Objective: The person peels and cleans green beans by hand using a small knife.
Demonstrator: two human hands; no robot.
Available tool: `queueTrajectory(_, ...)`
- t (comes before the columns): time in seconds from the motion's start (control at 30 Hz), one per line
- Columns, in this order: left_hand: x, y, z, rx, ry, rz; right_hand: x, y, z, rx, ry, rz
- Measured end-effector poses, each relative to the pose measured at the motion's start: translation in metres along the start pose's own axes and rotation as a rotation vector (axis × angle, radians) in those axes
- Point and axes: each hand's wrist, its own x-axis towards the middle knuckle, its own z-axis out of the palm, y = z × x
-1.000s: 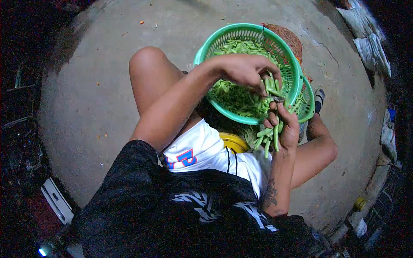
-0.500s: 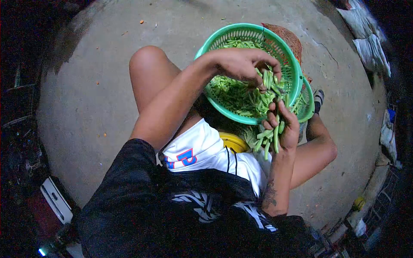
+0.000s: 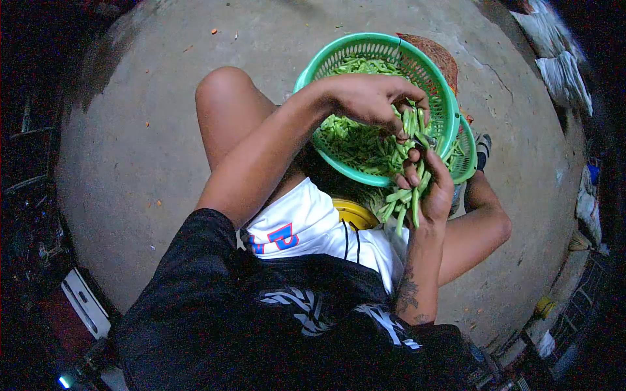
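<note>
My left hand (image 3: 375, 101) reaches over the large green basket (image 3: 355, 174), its fingers closed around the upper ends of some green beans (image 3: 411, 124). Just below it, my right hand (image 3: 433, 189) is closed on a bunch of long green beans (image 3: 405, 205) that stick out past the palm. Between the two hands shows a small dark, blade-like piece, partly hidden by fingers. Many cut green pieces (image 3: 358, 143) lie inside the basket. A second green basket (image 3: 471, 153) shows beneath its right side, with more green pieces.
A yellow round container (image 3: 352, 212) sits between the legs, under the basket's near edge. Behind the basket is a reddish-brown mesh sack (image 3: 437, 55). White sacks (image 3: 564, 78) lie at the right edge. Small orange bits (image 3: 214, 31) are scattered on the concrete floor (image 3: 143, 163).
Both hands remain close together over the basket's near right side. My right hand has risen slightly, and the beans in it have shifted a little to the left and upward.
</note>
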Motion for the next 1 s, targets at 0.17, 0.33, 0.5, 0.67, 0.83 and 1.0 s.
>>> queueTrajectory(0.17, -0.006, -0.005, -0.017, -0.025, 0.078, -0.039, 0.001, -0.003, 0.001, -0.065, 0.009, 0.007)
queueTrajectory(0.33, -0.007, -0.008, -0.018, 0.026, 0.169, 0.091, 0.003, -0.002, -0.001, -0.054, 0.006, 0.018)
queueTrajectory(0.5, 0.005, -0.017, -0.003, 0.105, 0.032, 0.142, 0.000, -0.001, 0.005, 0.003, 0.022, 0.010)
queueTrajectory(0.67, -0.004, -0.004, -0.010, 0.020, 0.070, 0.069, 0.000, -0.003, 0.002, -0.032, 0.006, 0.022)
queueTrajectory(0.83, -0.003, 0.001, 0.000, 0.006, -0.074, 0.089, -0.001, 0.000, 0.002, 0.060, 0.026, 0.043)
queueTrajectory(1.0, -0.009, -0.007, -0.019, -0.032, 0.097, 0.083, 0.001, -0.001, 0.005, -0.080, -0.030, 0.073)
